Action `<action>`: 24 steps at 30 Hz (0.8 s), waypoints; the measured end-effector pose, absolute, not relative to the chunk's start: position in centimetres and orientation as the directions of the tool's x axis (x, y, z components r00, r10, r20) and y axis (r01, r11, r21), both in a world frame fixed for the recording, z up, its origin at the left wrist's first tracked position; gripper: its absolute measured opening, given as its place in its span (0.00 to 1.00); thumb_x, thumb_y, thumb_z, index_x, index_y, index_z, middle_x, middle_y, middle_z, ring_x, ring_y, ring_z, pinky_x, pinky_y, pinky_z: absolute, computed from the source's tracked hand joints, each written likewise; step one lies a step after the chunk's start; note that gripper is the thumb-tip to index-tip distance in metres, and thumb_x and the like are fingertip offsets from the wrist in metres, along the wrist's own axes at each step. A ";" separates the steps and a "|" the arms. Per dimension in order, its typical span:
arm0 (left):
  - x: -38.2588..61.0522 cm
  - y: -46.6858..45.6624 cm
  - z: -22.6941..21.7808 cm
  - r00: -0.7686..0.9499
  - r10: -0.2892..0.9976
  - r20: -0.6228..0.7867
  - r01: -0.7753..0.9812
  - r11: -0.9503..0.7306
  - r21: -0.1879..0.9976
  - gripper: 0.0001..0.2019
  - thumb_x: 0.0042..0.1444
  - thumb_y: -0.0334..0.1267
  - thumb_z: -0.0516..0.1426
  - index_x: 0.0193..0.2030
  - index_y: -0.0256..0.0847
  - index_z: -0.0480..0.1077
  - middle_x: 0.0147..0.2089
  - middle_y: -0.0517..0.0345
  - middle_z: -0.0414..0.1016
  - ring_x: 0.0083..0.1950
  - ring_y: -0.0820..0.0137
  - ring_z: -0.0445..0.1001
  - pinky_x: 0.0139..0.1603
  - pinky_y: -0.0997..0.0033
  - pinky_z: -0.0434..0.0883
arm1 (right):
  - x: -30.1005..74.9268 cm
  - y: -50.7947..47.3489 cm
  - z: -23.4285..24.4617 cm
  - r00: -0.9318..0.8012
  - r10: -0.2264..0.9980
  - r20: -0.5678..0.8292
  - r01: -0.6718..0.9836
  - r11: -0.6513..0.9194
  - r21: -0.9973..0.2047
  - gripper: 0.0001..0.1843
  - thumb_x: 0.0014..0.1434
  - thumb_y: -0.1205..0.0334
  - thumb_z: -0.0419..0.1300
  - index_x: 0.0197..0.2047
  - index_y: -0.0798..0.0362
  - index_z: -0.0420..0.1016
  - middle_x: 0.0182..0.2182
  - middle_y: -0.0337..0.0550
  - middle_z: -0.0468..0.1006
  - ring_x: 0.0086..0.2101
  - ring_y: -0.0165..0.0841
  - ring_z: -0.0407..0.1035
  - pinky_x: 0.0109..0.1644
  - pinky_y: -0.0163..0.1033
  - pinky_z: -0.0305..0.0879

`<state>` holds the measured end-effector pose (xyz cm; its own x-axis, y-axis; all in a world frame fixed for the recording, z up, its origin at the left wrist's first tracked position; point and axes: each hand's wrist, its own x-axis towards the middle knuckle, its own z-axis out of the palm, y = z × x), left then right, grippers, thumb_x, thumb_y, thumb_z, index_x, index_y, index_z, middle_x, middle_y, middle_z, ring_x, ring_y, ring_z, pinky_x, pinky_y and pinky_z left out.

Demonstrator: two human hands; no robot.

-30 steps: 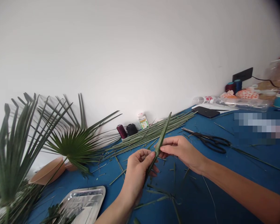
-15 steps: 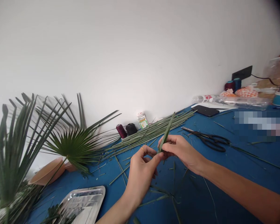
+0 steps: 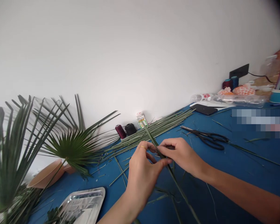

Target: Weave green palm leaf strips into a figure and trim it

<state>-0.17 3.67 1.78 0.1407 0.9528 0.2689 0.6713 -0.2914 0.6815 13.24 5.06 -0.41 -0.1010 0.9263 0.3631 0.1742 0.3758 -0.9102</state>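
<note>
Left hand [image 3: 143,172] and right hand [image 3: 183,155] pinch leaf strip [image 3: 182,193], grip closed, probably to steady it; contact half-hidden. Scissors [image 3: 203,135] right of grip, in reach.

the left hand [image 3: 143,171] and right hand [image 3: 183,155] are close together, thumbs [image 3: 162,163] and fingers [image 3: 148,145] pinching. the left arm [image 3: 118,207] slants up from below, the right arm [image 3: 240,190] from the side (both are bare).

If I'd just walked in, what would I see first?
Probably the green palm leaf, spread like a fan at the left. Then the long leaf strip in the middle, pinched by the left grip and right grip. Black-handled scissors lie on the blue table to the right.
</note>
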 end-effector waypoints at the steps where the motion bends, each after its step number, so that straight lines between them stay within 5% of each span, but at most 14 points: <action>1: -0.1 3.7 1.8 0.153 0.956 0.252 0.694 -0.285 0.661 0.18 0.37 0.46 0.62 0.31 0.46 0.59 0.24 0.67 0.66 0.24 0.73 0.64 0.23 0.76 0.58 | 13.3 5.1 -0.4 -0.107 0.928 0.358 0.195 0.372 -0.907 0.11 0.50 0.63 0.53 0.19 0.54 0.67 0.15 0.33 0.62 0.20 0.26 0.56 0.21 0.32 0.47; 11: 0.5 4.2 0.7 0.098 0.959 0.267 0.757 -0.246 0.606 0.11 0.41 0.35 0.57 0.24 0.44 0.54 0.18 0.68 0.60 0.20 0.75 0.57 0.20 0.75 0.50 | 13.0 4.6 -0.2 -0.043 0.933 0.357 0.314 0.352 -0.882 0.08 0.50 0.62 0.55 0.22 0.53 0.73 0.22 0.40 0.74 0.26 0.34 0.67 0.27 0.34 0.56; 16: 0.3 4.6 1.0 0.202 0.973 0.110 0.335 -0.174 0.926 0.11 0.44 0.35 0.57 0.23 0.42 0.55 0.22 0.67 0.58 0.22 0.76 0.60 0.21 0.77 0.56 | 13.2 5.1 -0.5 -0.053 0.934 0.353 0.222 0.355 -0.908 0.07 0.50 0.63 0.55 0.24 0.52 0.72 0.22 0.38 0.73 0.28 0.34 0.67 0.30 0.35 0.58; 24: -0.3 4.5 1.4 0.200 0.980 -0.027 0.143 -0.002 0.990 0.07 0.51 0.39 0.51 0.28 0.37 0.59 0.25 0.61 0.63 0.25 0.76 0.65 0.27 0.76 0.64 | 13.2 5.9 -0.9 -0.120 0.954 0.276 -0.064 0.270 -0.961 0.09 0.52 0.59 0.53 0.27 0.55 0.69 0.23 0.37 0.70 0.27 0.29 0.66 0.32 0.33 0.63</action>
<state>-0.31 4.48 1.42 0.1996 0.9795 -0.0269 0.1432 -0.0020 0.9897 13.24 5.90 -0.85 -0.1204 0.9536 0.2759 -0.0640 0.2699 -0.9608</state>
